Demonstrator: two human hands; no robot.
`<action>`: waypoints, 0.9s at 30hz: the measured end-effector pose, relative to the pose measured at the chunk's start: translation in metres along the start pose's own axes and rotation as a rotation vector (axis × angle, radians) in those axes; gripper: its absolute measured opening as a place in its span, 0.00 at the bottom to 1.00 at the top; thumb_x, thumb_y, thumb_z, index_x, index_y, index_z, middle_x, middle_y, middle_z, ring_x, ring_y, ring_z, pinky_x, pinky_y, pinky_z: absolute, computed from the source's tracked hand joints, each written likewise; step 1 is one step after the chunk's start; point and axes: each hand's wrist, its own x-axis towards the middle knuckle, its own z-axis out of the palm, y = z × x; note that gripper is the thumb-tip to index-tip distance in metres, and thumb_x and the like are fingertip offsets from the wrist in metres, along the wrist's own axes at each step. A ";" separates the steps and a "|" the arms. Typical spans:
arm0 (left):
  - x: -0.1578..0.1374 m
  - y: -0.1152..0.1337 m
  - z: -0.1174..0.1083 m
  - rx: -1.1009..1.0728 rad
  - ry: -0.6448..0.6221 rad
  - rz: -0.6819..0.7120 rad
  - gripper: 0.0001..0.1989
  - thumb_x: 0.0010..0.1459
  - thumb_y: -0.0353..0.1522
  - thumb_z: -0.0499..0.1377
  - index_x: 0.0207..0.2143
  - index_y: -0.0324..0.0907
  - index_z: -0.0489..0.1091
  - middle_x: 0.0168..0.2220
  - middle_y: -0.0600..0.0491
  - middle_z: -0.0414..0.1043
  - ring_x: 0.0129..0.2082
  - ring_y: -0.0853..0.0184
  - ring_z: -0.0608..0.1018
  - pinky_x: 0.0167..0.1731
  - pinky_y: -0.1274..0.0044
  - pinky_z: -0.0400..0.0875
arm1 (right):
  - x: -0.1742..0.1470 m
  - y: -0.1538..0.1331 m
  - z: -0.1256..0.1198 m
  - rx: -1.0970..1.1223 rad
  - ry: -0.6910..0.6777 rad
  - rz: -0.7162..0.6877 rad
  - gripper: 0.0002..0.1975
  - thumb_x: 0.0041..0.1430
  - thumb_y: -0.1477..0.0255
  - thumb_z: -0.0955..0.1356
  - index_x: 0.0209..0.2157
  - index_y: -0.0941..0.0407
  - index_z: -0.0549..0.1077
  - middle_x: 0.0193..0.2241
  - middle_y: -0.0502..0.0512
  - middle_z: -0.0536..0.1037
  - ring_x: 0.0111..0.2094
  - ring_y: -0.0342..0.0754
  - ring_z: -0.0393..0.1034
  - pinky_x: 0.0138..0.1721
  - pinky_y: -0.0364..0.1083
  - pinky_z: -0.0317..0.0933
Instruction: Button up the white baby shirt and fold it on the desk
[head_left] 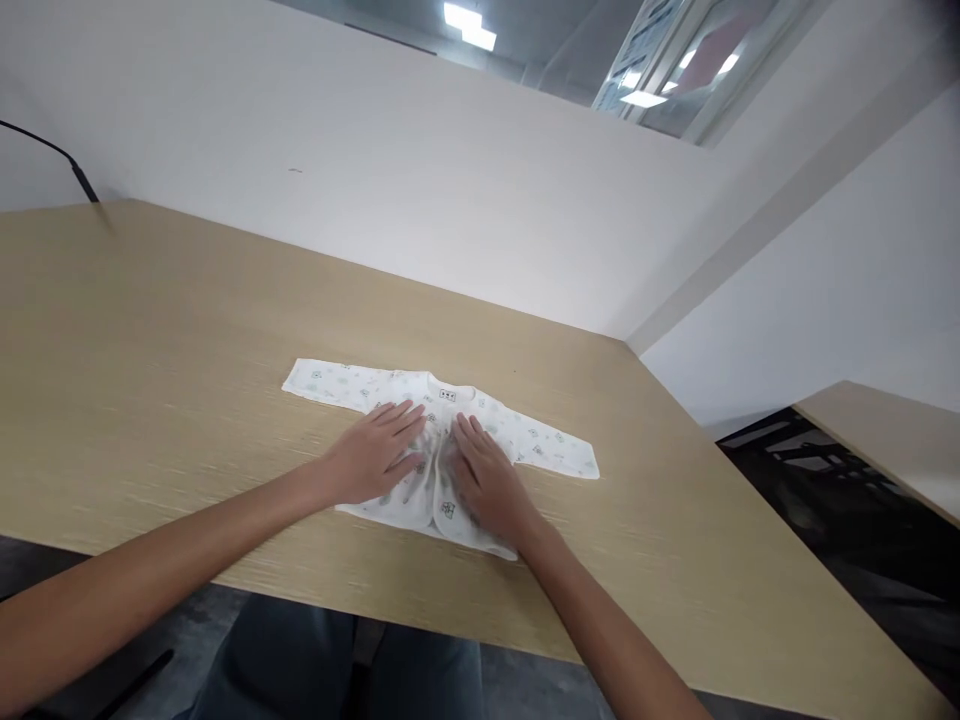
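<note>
A small white baby shirt (555,447) with a printed pattern lies spread on the wooden table, both long sleeves stretched out sideways. Its front opening runs down the middle, with some creases around it. My left hand (379,455) rests flat on the left front panel, fingers extended toward the neckline. On the right panel lies my right hand (484,475), its fingers straight and close together, thumb side toward the opening. Neither hand grips the cloth. Parts of both panels are hidden beneath the hands.
The light wooden table (187,300) meets a white partition (420,180) at the back. A black cable (82,180) comes down at the far left. Another tabletop (885,430) stands at the right, beyond a dark gap. My legs (300,660) are below the front edge.
</note>
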 end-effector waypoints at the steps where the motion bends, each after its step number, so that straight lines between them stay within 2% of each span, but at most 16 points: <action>1: 0.005 0.004 -0.006 -0.014 0.046 0.000 0.28 0.74 0.44 0.45 0.69 0.39 0.59 0.72 0.45 0.57 0.72 0.55 0.58 0.70 0.63 0.54 | 0.004 -0.002 -0.005 0.023 0.048 -0.005 0.29 0.75 0.62 0.56 0.70 0.60 0.62 0.71 0.63 0.59 0.73 0.58 0.48 0.71 0.60 0.51; 3: 0.026 0.010 -0.016 -0.049 0.122 -0.029 0.23 0.73 0.40 0.47 0.63 0.39 0.67 0.65 0.45 0.69 0.68 0.55 0.66 0.66 0.63 0.60 | 0.022 -0.004 -0.017 0.064 0.179 0.001 0.26 0.74 0.64 0.57 0.65 0.59 0.70 0.64 0.63 0.70 0.68 0.58 0.61 0.67 0.58 0.57; 5: 0.054 0.012 -0.019 -0.084 0.102 -0.084 0.17 0.69 0.35 0.51 0.52 0.40 0.76 0.50 0.47 0.79 0.55 0.55 0.77 0.58 0.63 0.69 | 0.047 -0.003 -0.028 0.084 0.263 0.046 0.22 0.72 0.65 0.60 0.58 0.58 0.76 0.52 0.62 0.81 0.54 0.57 0.74 0.58 0.55 0.65; 6: 0.068 0.012 -0.017 -0.104 0.082 -0.139 0.15 0.66 0.32 0.54 0.49 0.41 0.77 0.45 0.48 0.80 0.50 0.55 0.79 0.53 0.64 0.71 | 0.060 -0.001 -0.031 0.089 0.250 0.079 0.20 0.70 0.67 0.61 0.55 0.58 0.78 0.46 0.61 0.83 0.47 0.56 0.77 0.53 0.53 0.67; 8: 0.089 0.009 -0.006 -0.180 0.089 -0.274 0.13 0.61 0.29 0.57 0.46 0.42 0.78 0.42 0.48 0.80 0.45 0.56 0.80 0.46 0.67 0.73 | 0.079 0.003 -0.031 0.093 0.190 0.139 0.17 0.65 0.71 0.63 0.49 0.58 0.81 0.38 0.59 0.83 0.37 0.53 0.76 0.44 0.50 0.67; 10: 0.099 0.003 0.009 -0.245 0.113 -0.348 0.12 0.58 0.28 0.59 0.43 0.41 0.78 0.39 0.49 0.79 0.43 0.57 0.80 0.43 0.69 0.73 | 0.086 0.010 -0.025 0.101 0.136 0.173 0.17 0.61 0.74 0.64 0.45 0.56 0.82 0.31 0.56 0.82 0.32 0.51 0.73 0.39 0.48 0.64; 12: 0.101 -0.003 0.023 -0.278 0.155 -0.337 0.10 0.57 0.28 0.60 0.41 0.40 0.79 0.38 0.49 0.79 0.43 0.58 0.79 0.43 0.70 0.72 | 0.084 0.016 -0.016 0.132 0.125 0.176 0.16 0.59 0.75 0.64 0.43 0.55 0.82 0.27 0.53 0.79 0.29 0.49 0.70 0.36 0.46 0.62; 15: 0.096 -0.014 0.036 -0.331 0.230 -0.272 0.11 0.56 0.30 0.62 0.42 0.39 0.79 0.39 0.48 0.78 0.44 0.58 0.78 0.47 0.70 0.71 | 0.075 0.023 -0.006 0.208 0.141 0.178 0.13 0.60 0.71 0.65 0.41 0.54 0.81 0.21 0.49 0.73 0.24 0.48 0.66 0.33 0.46 0.60; 17: 0.094 -0.020 0.039 -0.364 0.257 -0.282 0.12 0.56 0.30 0.63 0.43 0.39 0.80 0.37 0.48 0.78 0.44 0.58 0.78 0.48 0.70 0.71 | 0.074 0.024 -0.005 0.252 0.117 0.216 0.12 0.60 0.69 0.66 0.41 0.54 0.80 0.18 0.46 0.69 0.22 0.47 0.64 0.32 0.46 0.59; 20: 0.096 -0.026 0.037 -0.404 0.245 -0.321 0.08 0.57 0.30 0.63 0.37 0.40 0.82 0.36 0.48 0.79 0.42 0.59 0.78 0.47 0.70 0.70 | 0.079 0.025 -0.008 0.280 0.061 0.293 0.08 0.59 0.68 0.66 0.38 0.53 0.77 0.17 0.45 0.68 0.22 0.47 0.64 0.29 0.45 0.57; 24: 0.102 -0.031 0.029 -0.559 0.210 -0.357 0.06 0.54 0.28 0.65 0.33 0.40 0.83 0.35 0.50 0.81 0.36 0.64 0.79 0.38 0.75 0.69 | 0.085 0.027 -0.011 0.260 0.003 0.325 0.07 0.61 0.68 0.66 0.37 0.52 0.75 0.20 0.45 0.70 0.24 0.46 0.65 0.29 0.44 0.55; 27: 0.105 -0.035 0.023 -0.650 0.151 -0.379 0.06 0.52 0.26 0.65 0.30 0.41 0.83 0.33 0.53 0.82 0.34 0.66 0.80 0.33 0.77 0.67 | 0.083 0.028 -0.013 0.253 0.000 0.298 0.05 0.62 0.68 0.65 0.34 0.52 0.73 0.20 0.45 0.68 0.24 0.46 0.63 0.28 0.43 0.53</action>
